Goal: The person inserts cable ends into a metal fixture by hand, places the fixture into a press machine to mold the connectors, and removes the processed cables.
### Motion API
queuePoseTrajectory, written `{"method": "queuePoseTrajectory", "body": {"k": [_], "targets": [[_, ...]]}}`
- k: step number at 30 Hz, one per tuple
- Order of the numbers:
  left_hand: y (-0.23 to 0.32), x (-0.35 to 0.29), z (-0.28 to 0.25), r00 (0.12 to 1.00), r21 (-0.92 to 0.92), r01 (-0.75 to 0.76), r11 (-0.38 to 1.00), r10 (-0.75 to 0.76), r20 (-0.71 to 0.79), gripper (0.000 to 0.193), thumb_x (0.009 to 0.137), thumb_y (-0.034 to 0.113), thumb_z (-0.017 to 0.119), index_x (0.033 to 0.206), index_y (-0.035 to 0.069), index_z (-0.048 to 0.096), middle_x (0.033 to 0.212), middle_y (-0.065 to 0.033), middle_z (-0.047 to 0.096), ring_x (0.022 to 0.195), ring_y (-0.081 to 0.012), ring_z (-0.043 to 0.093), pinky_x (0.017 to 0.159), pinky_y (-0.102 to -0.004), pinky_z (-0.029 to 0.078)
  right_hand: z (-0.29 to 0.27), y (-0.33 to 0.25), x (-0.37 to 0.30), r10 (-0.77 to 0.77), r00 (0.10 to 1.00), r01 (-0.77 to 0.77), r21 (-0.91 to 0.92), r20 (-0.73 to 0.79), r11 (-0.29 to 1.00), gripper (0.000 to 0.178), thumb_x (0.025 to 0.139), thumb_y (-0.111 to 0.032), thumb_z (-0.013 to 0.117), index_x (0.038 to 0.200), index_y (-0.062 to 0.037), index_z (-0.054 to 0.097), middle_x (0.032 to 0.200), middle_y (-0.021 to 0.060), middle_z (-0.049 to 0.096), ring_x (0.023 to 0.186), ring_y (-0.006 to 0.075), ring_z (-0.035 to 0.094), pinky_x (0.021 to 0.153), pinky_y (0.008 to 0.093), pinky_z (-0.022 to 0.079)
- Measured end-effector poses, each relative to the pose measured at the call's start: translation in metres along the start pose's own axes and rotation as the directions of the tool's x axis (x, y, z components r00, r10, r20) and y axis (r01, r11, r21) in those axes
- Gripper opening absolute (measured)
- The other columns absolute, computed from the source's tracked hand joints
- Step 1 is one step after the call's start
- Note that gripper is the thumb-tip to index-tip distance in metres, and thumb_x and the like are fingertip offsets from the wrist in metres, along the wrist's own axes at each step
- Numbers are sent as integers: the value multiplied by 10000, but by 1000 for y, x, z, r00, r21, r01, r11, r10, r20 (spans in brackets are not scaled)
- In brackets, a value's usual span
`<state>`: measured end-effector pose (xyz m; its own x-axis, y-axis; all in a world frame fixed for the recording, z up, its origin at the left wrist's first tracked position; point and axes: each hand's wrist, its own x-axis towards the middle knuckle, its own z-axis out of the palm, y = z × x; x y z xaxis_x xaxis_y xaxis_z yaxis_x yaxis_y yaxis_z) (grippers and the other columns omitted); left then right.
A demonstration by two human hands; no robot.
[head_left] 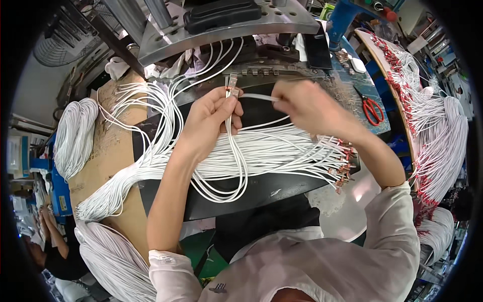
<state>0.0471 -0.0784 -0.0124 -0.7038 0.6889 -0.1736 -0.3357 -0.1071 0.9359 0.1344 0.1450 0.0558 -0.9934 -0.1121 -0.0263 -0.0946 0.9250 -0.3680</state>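
My left hand (214,113) is closed in front of the press, pinching a few white cables (229,126) just below their copper-coloured metal terminals (233,83). The loops of these cables hang below the hand over the dark work surface. To its right, my right hand (312,108) is smeared by motion, its fingers drawn together. A white cable (259,96) stretches from beside the left fingertips to the right ones, which seem to grip it. Under both hands lies a thick bundle of white cables (271,151), with metal-tipped ends (339,163) at the right.
A metal press plate (226,27) spans the far side, with small metal fixtures (269,70) below it. Red-handled scissors (372,110) lie at the right. More cables (437,131) with red ends fill a right-hand board. Cable coils (75,136) sit left, and a person (58,251) works beyond.
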Motion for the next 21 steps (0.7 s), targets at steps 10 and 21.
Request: {"method": "queuePoseTrajectory", "body": {"k": [10, 21], "targets": [[3, 3, 27, 998, -36, 9, 999, -7, 59, 166, 909, 95, 745, 1026, 2, 673, 934, -78, 719, 768, -133, 692, 711, -265, 573, 18, 80, 53, -115, 974, 106, -54, -197, 993, 414, 978, -314, 614, 1181, 47, 609, 1054, 224, 676, 963, 278, 669, 827, 387, 524], [-7, 13, 30, 986, 106, 77, 991, -61, -154, 146, 900, 90, 751, 1001, 14, 677, 879, -32, 708, 733, -91, 652, 688, -251, 542, 45, 47, 39, 97, 993, -110, 243, 66, 964, 291, 985, -252, 629, 1091, 19, 636, 930, 124, 690, 878, 216, 650, 751, 355, 530]]}}
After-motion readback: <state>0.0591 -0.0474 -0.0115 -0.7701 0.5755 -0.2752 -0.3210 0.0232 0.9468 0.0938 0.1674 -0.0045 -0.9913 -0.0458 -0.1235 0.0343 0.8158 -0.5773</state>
